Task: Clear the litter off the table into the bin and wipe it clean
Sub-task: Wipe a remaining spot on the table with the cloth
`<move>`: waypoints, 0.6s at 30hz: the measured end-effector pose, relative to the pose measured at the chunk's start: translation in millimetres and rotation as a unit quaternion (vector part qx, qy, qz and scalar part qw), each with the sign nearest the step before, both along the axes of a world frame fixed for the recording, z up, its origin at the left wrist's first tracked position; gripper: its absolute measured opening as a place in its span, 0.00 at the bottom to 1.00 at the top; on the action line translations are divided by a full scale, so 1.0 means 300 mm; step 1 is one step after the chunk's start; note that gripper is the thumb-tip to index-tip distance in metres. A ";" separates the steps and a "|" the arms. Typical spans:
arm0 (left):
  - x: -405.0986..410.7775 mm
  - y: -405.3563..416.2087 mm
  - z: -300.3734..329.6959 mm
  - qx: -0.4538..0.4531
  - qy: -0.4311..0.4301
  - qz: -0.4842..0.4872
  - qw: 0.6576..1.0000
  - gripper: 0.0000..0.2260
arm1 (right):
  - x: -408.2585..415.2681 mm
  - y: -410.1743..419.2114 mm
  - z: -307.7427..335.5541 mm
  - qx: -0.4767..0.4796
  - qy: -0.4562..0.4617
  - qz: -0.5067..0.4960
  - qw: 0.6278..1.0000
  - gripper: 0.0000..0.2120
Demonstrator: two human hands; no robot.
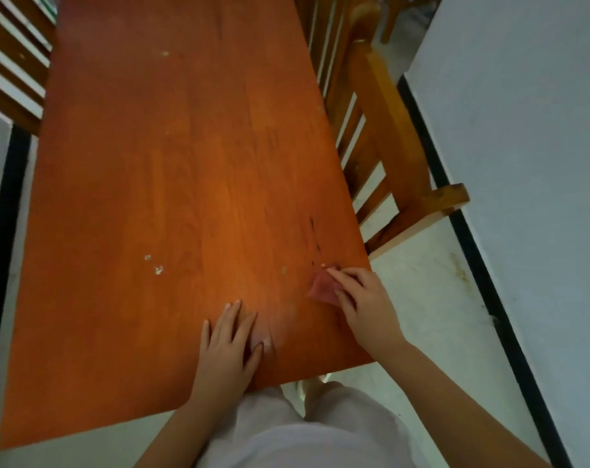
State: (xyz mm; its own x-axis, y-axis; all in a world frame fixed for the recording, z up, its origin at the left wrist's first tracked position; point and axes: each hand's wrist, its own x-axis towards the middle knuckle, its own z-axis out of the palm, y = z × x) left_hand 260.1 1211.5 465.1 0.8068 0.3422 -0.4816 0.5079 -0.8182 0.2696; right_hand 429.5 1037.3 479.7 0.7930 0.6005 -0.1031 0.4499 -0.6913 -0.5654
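Note:
A long orange wooden table [185, 170] fills the head view. My right hand [364, 298] rests near the table's right edge, fingers pressing a small reddish cloth [322, 287] against the top. A tiny crumb [324, 265] lies just beyond the cloth. My left hand [231, 339] lies flat on the table close to the front edge, fingers apart, holding nothing. Small pale scraps [157, 269] sit on the wood to the left of both hands, and another pale speck [165, 53] lies far up the table.
A wooden slatted bench [381, 136] stands along the table's right side. Another slatted bench [13, 72] shows at the far left. A white wall [523, 130] with a black skirting strip runs on the right. No bin is in view.

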 end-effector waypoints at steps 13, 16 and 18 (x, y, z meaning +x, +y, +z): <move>0.054 0.045 0.125 -0.162 -0.068 -0.261 0.949 0.23 | -0.584 -0.274 0.118 0.058 -0.053 -0.491 0.868 0.17; 0.019 -0.039 0.142 -0.197 -0.084 -0.356 0.910 0.22 | -0.788 -0.314 0.139 0.071 -0.062 -0.587 0.804 0.17; -0.007 -0.109 0.153 -0.219 -0.085 -0.421 0.876 0.20 | -0.928 -0.337 0.145 0.092 -0.067 -0.660 0.743 0.16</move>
